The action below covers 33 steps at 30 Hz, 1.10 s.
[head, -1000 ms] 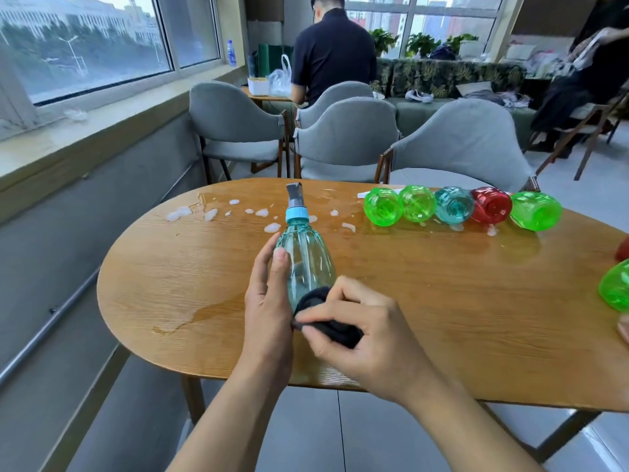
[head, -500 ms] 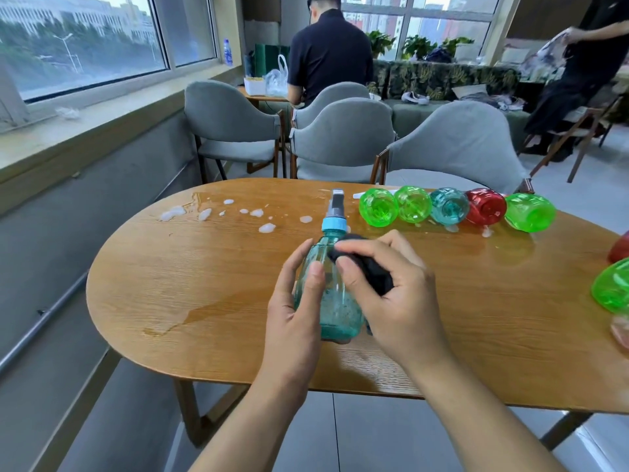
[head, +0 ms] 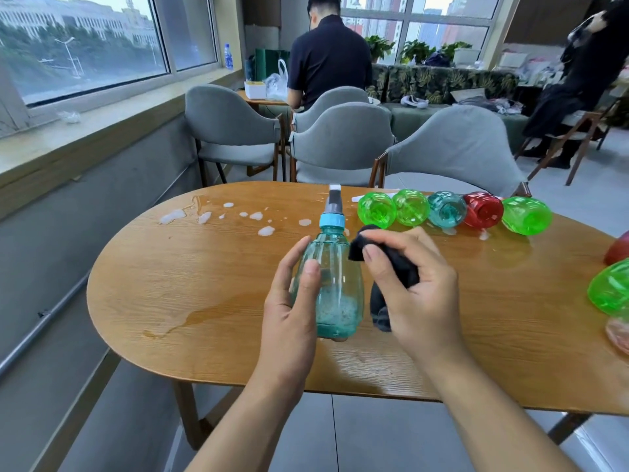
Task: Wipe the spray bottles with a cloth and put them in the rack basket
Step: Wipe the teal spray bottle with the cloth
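Observation:
A teal spray bottle (head: 335, 284) with a blue collar and grey nozzle is held upright above the wooden table (head: 204, 301). My left hand (head: 292, 301) grips its body from the left, thumb across the front. My right hand (head: 412, 287) holds a dark cloth (head: 388, 267) just right of the bottle, slightly apart from its shoulder. Several bottles lie in a row at the table's far side: green (head: 377, 208), green (head: 410, 207), teal (head: 446, 209), red (head: 483, 209), green (head: 527, 215). No rack basket is in view.
Foam blobs (head: 238, 216) and a water streak (head: 204, 313) mark the table's left half. More bottles, green (head: 611, 289) and red (head: 617, 248), sit at the right edge. Grey chairs (head: 452, 155) stand behind the table. A seated person (head: 328, 59) is further back.
The bottle was lifted from tilted on the table to upright. My right hand slid the cloth from its base up over the body, then off to the right side.

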{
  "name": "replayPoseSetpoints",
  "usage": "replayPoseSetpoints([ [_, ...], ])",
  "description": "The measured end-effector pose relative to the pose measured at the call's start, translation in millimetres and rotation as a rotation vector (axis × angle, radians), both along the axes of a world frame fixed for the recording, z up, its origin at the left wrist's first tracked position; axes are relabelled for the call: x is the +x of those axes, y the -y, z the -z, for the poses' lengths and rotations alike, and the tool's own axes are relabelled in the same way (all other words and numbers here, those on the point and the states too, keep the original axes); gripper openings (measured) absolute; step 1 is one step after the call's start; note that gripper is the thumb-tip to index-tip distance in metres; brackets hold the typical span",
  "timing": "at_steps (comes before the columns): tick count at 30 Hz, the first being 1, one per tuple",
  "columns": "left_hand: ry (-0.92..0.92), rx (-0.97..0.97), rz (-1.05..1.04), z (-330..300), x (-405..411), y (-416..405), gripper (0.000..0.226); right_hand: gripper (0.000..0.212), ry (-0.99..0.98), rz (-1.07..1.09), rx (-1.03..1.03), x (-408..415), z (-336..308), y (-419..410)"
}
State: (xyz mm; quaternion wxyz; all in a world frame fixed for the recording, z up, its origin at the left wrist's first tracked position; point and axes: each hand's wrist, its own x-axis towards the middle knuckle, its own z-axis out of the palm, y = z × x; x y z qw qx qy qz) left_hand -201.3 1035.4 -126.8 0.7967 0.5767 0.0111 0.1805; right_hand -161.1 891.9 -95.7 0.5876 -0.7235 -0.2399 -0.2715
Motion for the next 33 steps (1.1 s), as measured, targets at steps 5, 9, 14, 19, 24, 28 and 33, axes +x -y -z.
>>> replayPoseSetpoints([
  [5, -0.001, 0.004, 0.034, 3.1, 0.5, 2.0, 0.047, 0.015, 0.009, -0.026, -0.123, 0.9, 6.1, -7.1],
  [9, -0.034, -0.058, -0.042, 2.8, 6.3, -9.1, 0.044, 0.014, 0.046, -0.134, -0.247, -7.8, 15.8, -12.5],
  [14, -0.025, -0.052, -0.106, 0.3, 9.9, -17.0, 0.045, 0.012, -0.003, -0.267, -0.291, -9.3, 18.3, -11.0],
  [19, -0.005, 0.027, -0.029, 2.0, 7.7, -11.3, 0.043, 0.010, -0.042, -0.085, 0.054, -0.9, 2.0, -4.2],
  [24, 0.043, 0.128, 0.045, 2.3, 3.4, -4.3, 0.045, 0.015, -0.037, -0.031, 0.008, 5.9, 1.2, -3.7],
  [28, 0.028, 0.100, 0.029, 4.9, 2.9, -5.5, 0.044, 0.019, 0.001, -0.024, -0.122, 3.3, 11.6, -6.8],
  [33, -0.052, -0.053, -0.051, 1.0, 7.7, -13.6, 0.042, 0.020, 0.123, -0.118, -0.264, -8.8, 24.5, -17.4],
])
